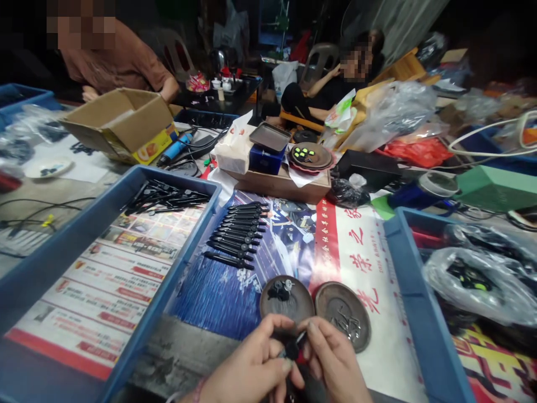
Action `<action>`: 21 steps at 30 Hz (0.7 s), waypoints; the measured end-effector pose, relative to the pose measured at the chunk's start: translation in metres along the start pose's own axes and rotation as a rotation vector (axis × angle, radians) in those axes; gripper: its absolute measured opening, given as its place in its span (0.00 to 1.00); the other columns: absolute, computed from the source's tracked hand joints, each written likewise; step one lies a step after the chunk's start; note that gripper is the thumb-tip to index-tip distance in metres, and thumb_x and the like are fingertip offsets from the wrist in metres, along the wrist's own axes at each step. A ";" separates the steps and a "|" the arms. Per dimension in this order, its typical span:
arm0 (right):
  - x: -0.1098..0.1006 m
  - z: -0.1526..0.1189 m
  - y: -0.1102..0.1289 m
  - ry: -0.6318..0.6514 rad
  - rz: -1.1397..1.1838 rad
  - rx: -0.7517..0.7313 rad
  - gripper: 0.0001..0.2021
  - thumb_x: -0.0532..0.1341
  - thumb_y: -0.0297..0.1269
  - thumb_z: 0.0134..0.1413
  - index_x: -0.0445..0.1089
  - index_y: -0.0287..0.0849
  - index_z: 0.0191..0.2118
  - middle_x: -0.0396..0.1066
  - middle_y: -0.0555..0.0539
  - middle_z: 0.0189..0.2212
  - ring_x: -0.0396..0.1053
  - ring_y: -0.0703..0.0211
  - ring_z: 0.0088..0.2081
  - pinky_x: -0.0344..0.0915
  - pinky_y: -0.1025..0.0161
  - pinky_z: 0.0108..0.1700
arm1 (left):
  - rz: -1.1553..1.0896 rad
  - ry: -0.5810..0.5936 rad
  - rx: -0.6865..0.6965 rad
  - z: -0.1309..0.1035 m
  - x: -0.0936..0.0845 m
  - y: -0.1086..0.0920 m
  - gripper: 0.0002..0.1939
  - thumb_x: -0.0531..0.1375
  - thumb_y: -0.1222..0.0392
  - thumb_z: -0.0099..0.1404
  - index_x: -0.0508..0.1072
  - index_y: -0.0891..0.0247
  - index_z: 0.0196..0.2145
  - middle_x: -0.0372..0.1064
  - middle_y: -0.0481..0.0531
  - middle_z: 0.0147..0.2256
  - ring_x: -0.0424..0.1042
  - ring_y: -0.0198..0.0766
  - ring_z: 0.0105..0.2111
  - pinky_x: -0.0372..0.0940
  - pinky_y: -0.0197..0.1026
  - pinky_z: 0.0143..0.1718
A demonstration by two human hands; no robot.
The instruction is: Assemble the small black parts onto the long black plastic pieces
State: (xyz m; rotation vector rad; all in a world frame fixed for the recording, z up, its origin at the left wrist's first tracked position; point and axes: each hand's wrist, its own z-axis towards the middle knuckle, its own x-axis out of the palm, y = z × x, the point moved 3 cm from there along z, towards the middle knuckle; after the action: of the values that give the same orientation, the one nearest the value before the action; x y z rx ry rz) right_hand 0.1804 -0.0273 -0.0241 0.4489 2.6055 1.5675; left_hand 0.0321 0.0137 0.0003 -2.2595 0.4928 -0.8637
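Low in the view, my left hand [255,364] and my right hand [335,358] meet, both closed with fingertips round a small black part [293,348]. Just beyond them sit two round brown dishes: the left dish [271,310] holds small black and silvery parts, and the right dish [364,319] holds small shiny metal pieces. Farther off, a row of slim black pieces [235,238] lies on a printed sheet [213,299]. What lies beneath my fingers is partly hidden.
A blue tray [121,305] with black pieces [168,196] stands left; another blue bin [432,313] with plastic bags is right. Behind are a cardboard box [121,126], a tissue pack [235,148] and a plate with yellow-green parts [310,157]. Two people sit across.
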 end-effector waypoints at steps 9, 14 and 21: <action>-0.101 -0.003 0.010 -0.319 -0.439 -0.174 0.19 0.65 0.55 0.51 0.74 0.43 0.37 0.74 0.46 0.28 0.72 0.53 0.30 0.68 0.63 0.32 | -0.086 -0.108 0.069 0.008 -0.007 0.006 0.23 0.64 0.49 0.60 0.62 0.66 0.46 0.77 0.58 0.37 0.71 0.30 0.20 0.64 0.32 0.23; -0.059 -0.005 0.015 -0.097 -0.262 -0.107 0.20 0.62 0.56 0.57 0.74 0.42 0.39 0.72 0.48 0.26 0.66 0.59 0.25 0.65 0.64 0.29 | -0.105 -0.037 0.068 0.012 -0.003 0.008 0.21 0.65 0.47 0.60 0.63 0.65 0.39 0.77 0.56 0.34 0.70 0.28 0.18 0.61 0.29 0.20; 0.011 -0.001 0.003 0.111 0.006 -0.006 0.25 0.62 0.60 0.55 0.71 0.38 0.35 0.62 0.56 0.16 0.56 0.69 0.17 0.51 0.70 0.21 | -0.057 0.028 0.067 0.010 -0.001 0.009 0.21 0.64 0.44 0.61 0.63 0.63 0.38 0.75 0.51 0.29 0.62 0.24 0.14 0.54 0.27 0.15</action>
State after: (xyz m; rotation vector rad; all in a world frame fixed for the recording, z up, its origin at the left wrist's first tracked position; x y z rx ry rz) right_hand 0.1701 -0.0236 -0.0202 0.3803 2.6815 1.6468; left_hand 0.0371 0.0124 -0.0115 -2.2127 0.4079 -0.9285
